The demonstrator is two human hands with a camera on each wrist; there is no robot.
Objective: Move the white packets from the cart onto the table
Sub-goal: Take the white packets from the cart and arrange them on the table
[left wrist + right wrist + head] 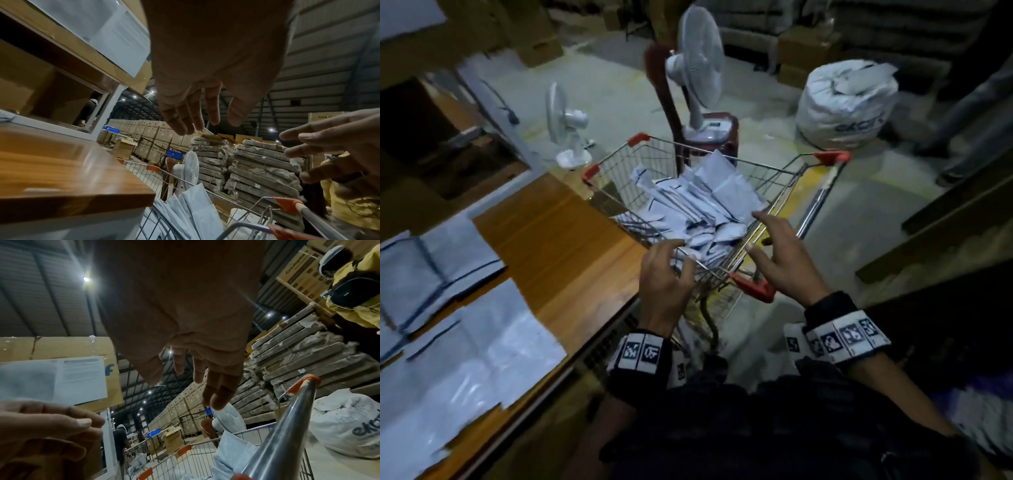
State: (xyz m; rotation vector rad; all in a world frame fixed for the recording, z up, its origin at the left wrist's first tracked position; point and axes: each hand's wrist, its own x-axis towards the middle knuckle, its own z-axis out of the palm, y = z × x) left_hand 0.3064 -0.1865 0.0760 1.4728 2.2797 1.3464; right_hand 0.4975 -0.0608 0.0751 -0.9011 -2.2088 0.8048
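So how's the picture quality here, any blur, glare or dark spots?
Head view: dim, with motion smear on the white packets on the table, dark lower corners. Left wrist view: table edge streaked, left hand underlit. Right wrist view: ceiling lamp flares in streaks across the right hand; strong wide-angle bending.

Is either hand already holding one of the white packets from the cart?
No, the left hand and right hand hover open above the white packets, gripping nothing.
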